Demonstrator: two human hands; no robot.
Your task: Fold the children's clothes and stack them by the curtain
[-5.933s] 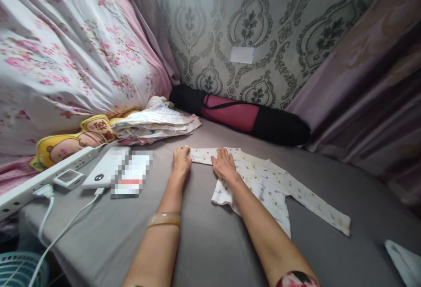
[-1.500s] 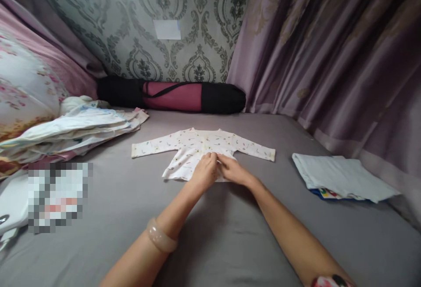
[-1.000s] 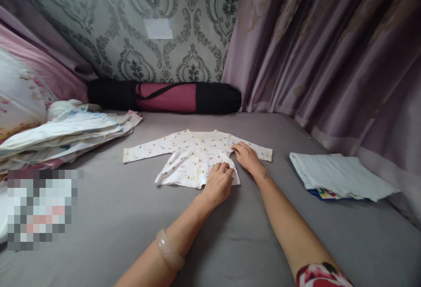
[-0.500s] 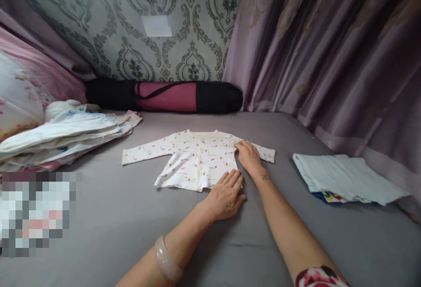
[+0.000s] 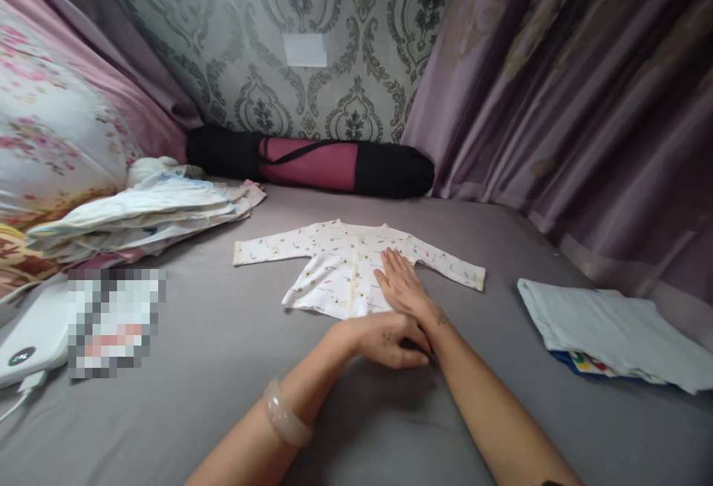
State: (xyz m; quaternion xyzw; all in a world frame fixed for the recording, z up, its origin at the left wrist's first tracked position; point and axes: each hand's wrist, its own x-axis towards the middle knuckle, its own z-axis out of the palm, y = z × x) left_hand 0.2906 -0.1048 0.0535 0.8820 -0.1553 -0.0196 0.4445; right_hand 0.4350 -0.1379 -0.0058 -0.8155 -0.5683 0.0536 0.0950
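A small white printed shirt [image 5: 334,267] lies front up on the grey sheet [image 5: 212,367], its sleeves stretched out to both sides. My right hand [image 5: 402,282] rests flat on the right part of its body, fingers extended. Just in front of the shirt's lower right corner is my left hand [image 5: 387,339], bent at the wrist beside my right wrist. Its fingers curl downward and are partly hidden; whether they hold anything does not show. A pale bangle [image 5: 285,413] circles my left wrist.
Stacked clothes [image 5: 161,207] lie at the left by a floral pillow [image 5: 56,122]. Nearer is a white power bank [image 5: 41,326] with a cable. Folded light blue cloth [image 5: 618,330] lies at the right. A black and maroon bag [image 5: 312,165] lies along the wall.
The view has shifted left. My right hand has gone from the right sleeve's underarm onto the shirt body. My left hand has moved off the shirt's lower edge toward me and its fingers have curled.
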